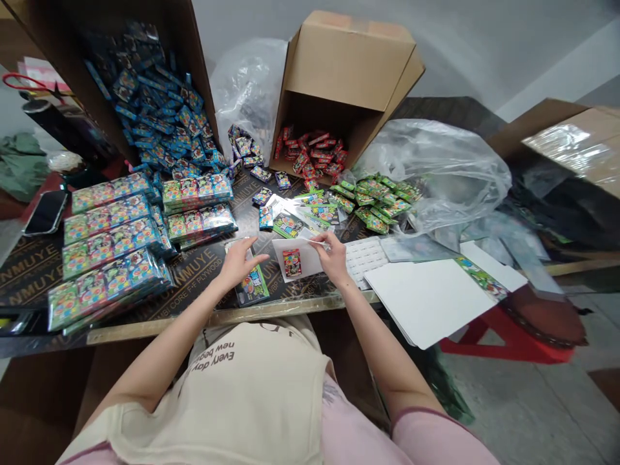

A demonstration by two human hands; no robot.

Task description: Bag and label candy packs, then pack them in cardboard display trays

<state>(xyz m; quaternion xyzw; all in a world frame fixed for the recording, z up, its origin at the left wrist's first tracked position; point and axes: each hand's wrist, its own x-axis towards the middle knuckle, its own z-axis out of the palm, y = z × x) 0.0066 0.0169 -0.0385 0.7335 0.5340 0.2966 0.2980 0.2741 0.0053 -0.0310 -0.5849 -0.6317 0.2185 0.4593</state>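
Between finger and thumb, my right hand (332, 259) grips the top right corner of a white card (312, 258), which stands tilted above the table. On the card's face is a small red patterned pack (292, 263); whether it is stuck on or printed I cannot tell. My left hand (238, 263) is open, thumb and fingers apart, with nothing in it. Under and beside it lies a green and black printed packet (254, 284); I cannot tell if they touch. Just beyond the hands are a small blue pack (266, 217) and a pile of green printed cards (288, 223).
Wrapped multicoloured packs (106, 284) are stacked at left, near a phone (46, 213). Behind stand a carton of blue packs (165, 110) and a carton (349, 58) of red packs. Green packs (378, 197) spill from a plastic bag (440, 168). White sheets (431, 300) overhang the front edge.
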